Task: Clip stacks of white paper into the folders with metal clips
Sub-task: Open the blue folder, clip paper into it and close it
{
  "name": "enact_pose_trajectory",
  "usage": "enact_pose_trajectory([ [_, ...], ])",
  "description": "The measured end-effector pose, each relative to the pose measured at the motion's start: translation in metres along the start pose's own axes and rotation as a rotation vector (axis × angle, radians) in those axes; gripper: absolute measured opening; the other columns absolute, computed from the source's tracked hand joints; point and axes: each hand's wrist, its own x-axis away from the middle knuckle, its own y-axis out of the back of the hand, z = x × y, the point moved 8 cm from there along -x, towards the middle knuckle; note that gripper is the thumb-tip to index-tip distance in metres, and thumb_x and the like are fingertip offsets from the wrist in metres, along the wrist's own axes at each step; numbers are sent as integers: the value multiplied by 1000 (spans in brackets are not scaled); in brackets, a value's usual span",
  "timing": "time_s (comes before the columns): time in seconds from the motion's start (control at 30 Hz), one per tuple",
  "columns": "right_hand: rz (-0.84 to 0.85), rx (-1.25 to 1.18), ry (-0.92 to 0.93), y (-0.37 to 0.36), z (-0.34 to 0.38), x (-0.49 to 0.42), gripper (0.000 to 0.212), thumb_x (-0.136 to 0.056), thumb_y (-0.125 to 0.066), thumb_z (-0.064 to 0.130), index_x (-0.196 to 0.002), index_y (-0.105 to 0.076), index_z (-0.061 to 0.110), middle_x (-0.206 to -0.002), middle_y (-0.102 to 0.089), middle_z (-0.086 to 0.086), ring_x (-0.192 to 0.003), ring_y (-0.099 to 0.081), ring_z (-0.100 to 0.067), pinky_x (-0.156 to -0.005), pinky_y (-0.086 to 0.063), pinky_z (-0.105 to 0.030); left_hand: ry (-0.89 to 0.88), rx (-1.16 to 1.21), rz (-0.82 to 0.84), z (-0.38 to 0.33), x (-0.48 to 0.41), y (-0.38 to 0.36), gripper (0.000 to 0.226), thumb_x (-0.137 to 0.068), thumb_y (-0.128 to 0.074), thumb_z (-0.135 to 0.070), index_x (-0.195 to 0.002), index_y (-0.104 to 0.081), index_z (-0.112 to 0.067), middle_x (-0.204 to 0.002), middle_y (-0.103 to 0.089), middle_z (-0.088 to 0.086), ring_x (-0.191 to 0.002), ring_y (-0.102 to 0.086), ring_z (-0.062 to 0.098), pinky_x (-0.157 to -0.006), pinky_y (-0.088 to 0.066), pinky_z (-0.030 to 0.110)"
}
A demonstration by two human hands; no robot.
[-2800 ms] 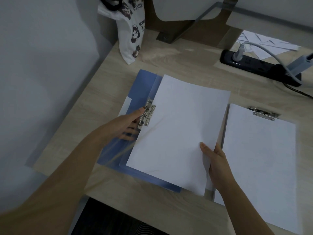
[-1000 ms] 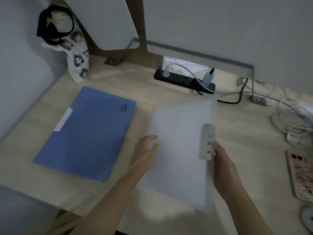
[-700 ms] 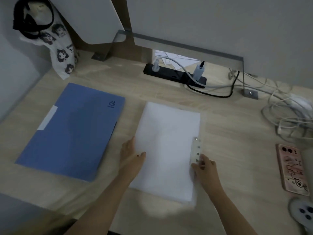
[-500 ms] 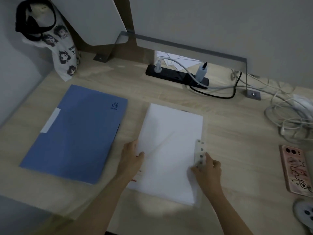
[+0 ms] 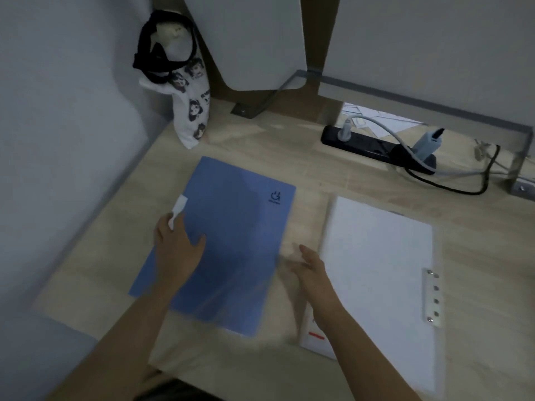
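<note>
A closed blue folder lies flat on the wooden desk, with a white label at its left edge. My left hand rests on the folder's left side, thumb spread over the cover and fingers at the edge near the label. To the right lies a closed translucent white folder with paper inside and a riveted strip along its right edge. My right hand hovers blurred between the two folders, fingers extended, holding nothing.
A printed tote bag leans against the wall at the back left. A black power strip with plugs and cables runs along the back right. The desk's front edge is close under my arms.
Both hands left the white folder, which stays lying on the desk. My left hand moved onto the blue folder's left edge and my right hand swung left toward it.
</note>
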Motion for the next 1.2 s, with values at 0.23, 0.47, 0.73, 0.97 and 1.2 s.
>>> enact_pose_trajectory([
  [0.23, -24, -260, -165, -43, -11, -19, 18, -87, -49, 7, -102, -56, 1, -107, -60, -18, -94, -57, -26, -75, -44, -30, 287, 220, 162, 61, -40, -2, 80, -86, -61, -37, -146, -17, -7, -151, -20, 18, -136, -27, 39, -110, -29, 51],
  [0.47, -14, -325, -225, -37, -3, -32, 34, -87, -48, 2, -54, -48, 11, -36, -47, 6, -37, -46, -8, -53, -35, -23, 346, 344, 218, 64, -47, -5, 65, -87, -55, -45, -132, -43, 1, -131, -52, 16, -115, -52, 36, -92, -42, 36],
  [0.73, 43, -173, -136, -25, 10, -26, 37, -88, -54, 15, -112, -57, -13, -113, -63, -27, -98, -62, -37, -81, -49, -35, 290, 431, 202, 53, -18, 12, 53, -85, -55, -51, -106, -56, -3, -105, -62, 10, -83, -61, 24, -81, -50, 41],
  [0.97, -103, -219, 51, 65, 12, 11, 33, -88, -59, 27, -113, -53, 6, -106, -63, -8, -94, -64, -25, -77, -53, -39, 141, 525, 158, -29, 35, -10, 55, -80, -54, -62, -114, -56, -18, -110, -65, -1, -99, -63, 22, -92, -50, 45],
  [1.2, -371, -153, 45, 194, -39, 48, 12, -93, -51, 21, -101, -56, 13, -101, -63, -7, -90, -61, -23, -79, -50, -40, 113, 571, 316, -127, 96, -112, 24, -88, -57, -37, -97, -58, -15, -95, -65, 0, -85, -63, 15, -74, -47, 29],
])
